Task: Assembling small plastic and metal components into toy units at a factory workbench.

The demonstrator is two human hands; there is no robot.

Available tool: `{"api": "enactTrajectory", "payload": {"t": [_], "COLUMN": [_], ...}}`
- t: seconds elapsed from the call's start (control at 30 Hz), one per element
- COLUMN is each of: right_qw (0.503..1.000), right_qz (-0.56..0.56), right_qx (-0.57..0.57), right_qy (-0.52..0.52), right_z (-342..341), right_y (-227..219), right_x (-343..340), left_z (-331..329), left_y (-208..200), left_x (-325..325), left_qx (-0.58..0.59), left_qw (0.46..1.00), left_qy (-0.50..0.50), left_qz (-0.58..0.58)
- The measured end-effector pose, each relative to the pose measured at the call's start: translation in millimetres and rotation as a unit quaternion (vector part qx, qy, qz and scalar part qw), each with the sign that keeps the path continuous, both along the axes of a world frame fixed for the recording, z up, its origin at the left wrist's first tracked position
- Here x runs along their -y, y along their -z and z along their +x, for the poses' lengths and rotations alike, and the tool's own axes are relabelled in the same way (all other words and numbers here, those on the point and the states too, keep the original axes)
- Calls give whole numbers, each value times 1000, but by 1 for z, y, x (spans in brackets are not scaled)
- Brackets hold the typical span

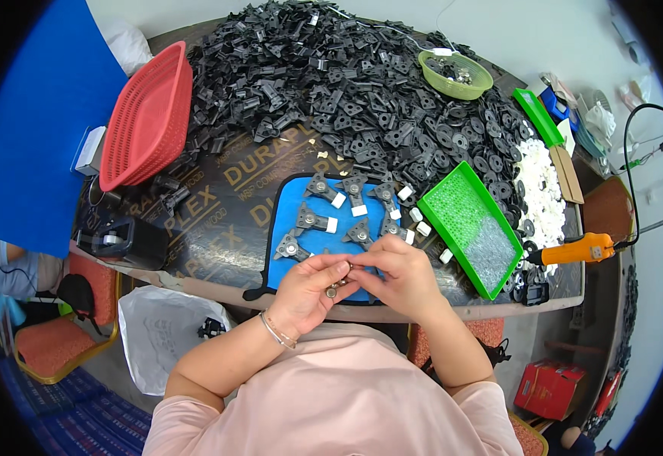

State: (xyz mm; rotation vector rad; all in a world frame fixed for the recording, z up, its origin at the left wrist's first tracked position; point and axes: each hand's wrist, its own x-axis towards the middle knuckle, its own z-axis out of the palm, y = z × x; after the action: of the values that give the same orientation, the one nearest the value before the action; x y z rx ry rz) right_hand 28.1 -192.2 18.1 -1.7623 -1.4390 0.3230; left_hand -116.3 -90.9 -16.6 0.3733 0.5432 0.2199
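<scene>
My left hand [310,287] and my right hand [405,278] meet over the front edge of a blue mat [289,204]. Curled fingers of the left hand hold a few small round metal parts [332,291]. Against them the right hand pinches at something tiny, mostly covered by the fingertips. Beyond the hands, several black triangular plastic brackets [312,220] lie on the mat, each with a metal disc and most with a white block. Loose white blocks [423,228] sit by the mat's right edge.
Black plastic parts [293,68] are heaped across the back. A green tray [453,201] with small metal pieces, white parts [540,182] and an orange electric screwdriver [578,249] lie right. Red baskets [149,114] stand left; a yellow-green bowl [474,90] sits at the back.
</scene>
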Motion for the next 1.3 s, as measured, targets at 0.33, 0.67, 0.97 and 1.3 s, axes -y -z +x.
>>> {"api": "enactTrajectory", "payload": {"t": [0.33,0.67,0.97,1.3], "right_qw": [985,969,972,609], "right_qz": [-67,-244,-234,104], "right_qx": [-160,-42,-9,-777], "right_qy": [23,8,-5,120], "right_z": [25,32,32,-29], "right_y": [-6,11,20,24], "right_x": [10,31,29,-19], "left_z": [-3,-1,-5,36], "left_y": [-3,-4,-4,-26], "left_x": [-2,-5,-8,-8], "left_qx": [-21,-31,-27,51], "left_qw": [1000,999,1000,975], "left_qy": [4,-7,-16,-158], "left_qz": [9,5,0,150]}}
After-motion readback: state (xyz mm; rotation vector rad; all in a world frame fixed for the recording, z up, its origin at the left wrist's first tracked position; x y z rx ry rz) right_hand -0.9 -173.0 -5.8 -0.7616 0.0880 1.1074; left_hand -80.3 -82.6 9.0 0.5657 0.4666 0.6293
